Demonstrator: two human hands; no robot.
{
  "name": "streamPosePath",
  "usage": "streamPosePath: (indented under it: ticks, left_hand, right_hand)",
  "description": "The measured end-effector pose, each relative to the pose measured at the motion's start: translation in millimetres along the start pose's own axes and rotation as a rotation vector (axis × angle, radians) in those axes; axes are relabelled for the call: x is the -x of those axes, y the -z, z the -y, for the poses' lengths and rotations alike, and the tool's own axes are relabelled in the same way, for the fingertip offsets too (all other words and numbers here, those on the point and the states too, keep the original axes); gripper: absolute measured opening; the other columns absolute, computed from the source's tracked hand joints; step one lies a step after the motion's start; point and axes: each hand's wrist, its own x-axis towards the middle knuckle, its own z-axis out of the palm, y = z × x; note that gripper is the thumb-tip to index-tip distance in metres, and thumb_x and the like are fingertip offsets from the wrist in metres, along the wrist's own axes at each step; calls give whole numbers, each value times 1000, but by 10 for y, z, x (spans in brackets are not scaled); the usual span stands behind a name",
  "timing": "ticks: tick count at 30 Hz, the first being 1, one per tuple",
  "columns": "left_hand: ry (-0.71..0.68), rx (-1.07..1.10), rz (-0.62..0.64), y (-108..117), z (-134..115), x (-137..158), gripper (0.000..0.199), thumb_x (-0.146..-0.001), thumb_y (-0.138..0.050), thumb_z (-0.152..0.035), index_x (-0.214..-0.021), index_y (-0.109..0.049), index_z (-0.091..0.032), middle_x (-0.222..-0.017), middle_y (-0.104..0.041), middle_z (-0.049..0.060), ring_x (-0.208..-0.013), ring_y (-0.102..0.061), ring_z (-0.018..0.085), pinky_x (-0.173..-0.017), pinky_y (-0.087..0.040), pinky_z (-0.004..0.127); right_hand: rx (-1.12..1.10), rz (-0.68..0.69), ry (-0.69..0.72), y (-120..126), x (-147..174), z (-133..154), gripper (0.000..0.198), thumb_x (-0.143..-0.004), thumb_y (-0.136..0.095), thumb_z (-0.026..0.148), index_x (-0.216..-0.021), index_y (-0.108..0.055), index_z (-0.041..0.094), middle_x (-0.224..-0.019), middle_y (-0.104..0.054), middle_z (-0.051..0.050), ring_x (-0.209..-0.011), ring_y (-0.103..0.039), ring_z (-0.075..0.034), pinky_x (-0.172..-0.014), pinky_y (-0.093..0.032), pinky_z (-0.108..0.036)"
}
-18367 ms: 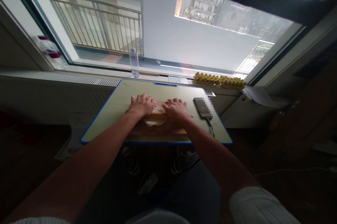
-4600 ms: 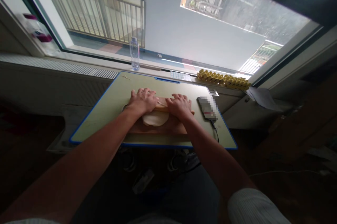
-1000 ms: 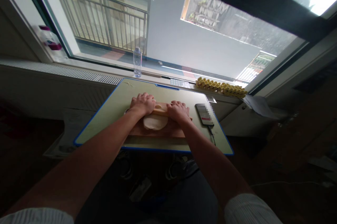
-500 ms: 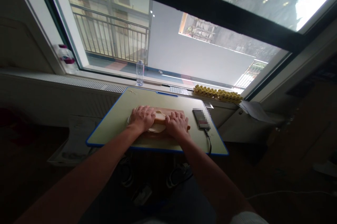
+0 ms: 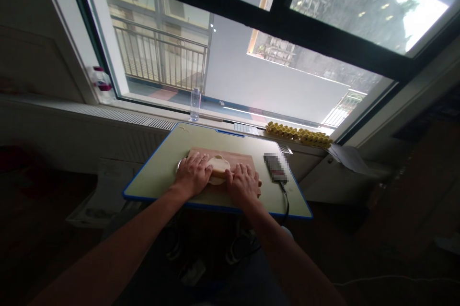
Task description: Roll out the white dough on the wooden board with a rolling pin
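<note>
From my remote seat I see the pale dough (image 5: 220, 165) on the wooden board (image 5: 237, 158), showing on both sides of the rolling pin (image 5: 220, 175) that lies across it. My left hand (image 5: 194, 174) and right hand (image 5: 244, 182) lie over the pin, well to either side; they hide it, so I can't tell whether their fingers clamp round it. The board rests on the blue-edged counter (image 5: 154, 179), a corded phone (image 5: 276, 167) to the right. Beyond, a clear bottle (image 5: 195, 105) stands by the window.
</note>
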Motion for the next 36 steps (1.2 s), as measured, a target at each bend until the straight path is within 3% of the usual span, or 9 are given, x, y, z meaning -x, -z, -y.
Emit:
streamPosePath:
  ticks: [5, 11, 15, 20, 25, 36]
  left_hand:
    - [15, -5, 73, 54, -19, -186, 64, -107, -27, -47, -156, -62, -26, -168, -55, 8, -161, -42, 32, -128, -33, 59]
    - [3, -34, 22, 6, 1, -403, 58, -106, -31, -47, -147, -69, -31, -163, -62, 5, -150, -51, 31, -123, -38, 52]
    - [11, -47, 58, -7, -5, -560, 59, -106, -31, -49, -145, -70, -29, -161, -63, 8, -145, -55, 33, -121, -39, 55]
    - [28, -53, 139, -10, 7, -765, 61, -106, -25, -52, -143, -69, -32, -165, -58, 7, -147, -53, 33, -121, -37, 59]
    - [41, -7, 235, -12, 43, -961, 65, -105, -26, -57, -155, -60, -33, -173, -49, 8, -154, -46, 34, -126, -31, 62]
    - [71, 10, 344, -60, 92, -1389, 68, -104, -29, -60, -161, -53, -33, -176, -42, 11, -156, -42, 36, -127, -31, 66]
  right_hand:
    - [12, 5, 6, 90, -157, 18, 62, -115, -31, 55, -155, -61, 19, -164, -57, -16, -157, -40, -39, -127, -27, -57]
    - [41, 20, 19, 104, -362, 0, 53, -115, -33, 52, -143, -68, 24, -157, -62, -15, -149, -47, -38, -120, -34, -56]
    - [59, 54, 3, 67, -546, -32, 48, -114, -35, 49, -138, -71, 28, -154, -64, -12, -146, -49, -35, -118, -37, -52]
    - [54, 129, -14, 43, -758, -72, 52, -112, -33, 53, -146, -64, 27, -155, -61, -12, -142, -50, -34, -118, -37, -54]
    - [-24, 168, -60, 55, -933, -91, 64, -108, -38, 56, -162, -51, 26, -168, -50, -12, -153, -41, -37, -124, -33, -60]
    - [-87, 148, -91, -56, -1418, -205, 71, -102, -50, 60, -157, -57, 16, -166, -52, -18, -149, -48, -39, -125, -35, -60]
